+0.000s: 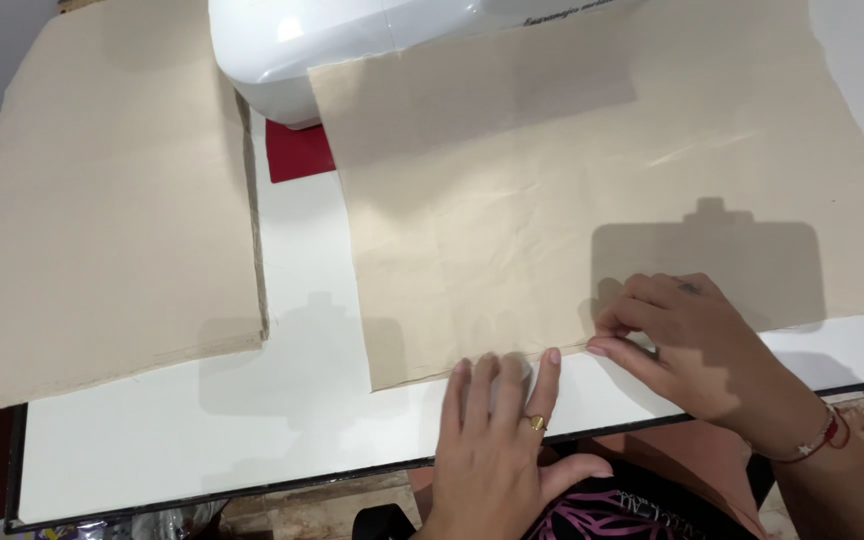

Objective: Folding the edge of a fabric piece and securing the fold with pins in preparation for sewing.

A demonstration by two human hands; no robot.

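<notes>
At the near edge of the white table (152, 440), both hands work on the bottom edge of a beige cloth (572, 200). The left hand (497, 440) lies palm down with its fingers spread flat, the fingertips pressing on the cloth's near edge; a gold ring (537, 423) sits on one finger. The right hand (692, 345) is just beside it, to the right, with fingers curled and its fingertips pinched together on that same edge of the cloth, right where the cloth meets the bare table. A thin red bracelet (824, 437) circles the right wrist. The cloth lies flat and spreads from the hands up and away toward the far side of the table, its top left corner reaching under a white sewing machine (282, 50) at the upper edge of the view. A small red piece (297, 152) shows on the table just below the machine, between the two cloths. To the left, well apart from the hands, a stack of beige cloth (102, 210) lies flat, its left side hanging past the table. The table has a dark rim along its near side, and below it a dark garment with a pink pattern (602, 510) is visible on the person.
</notes>
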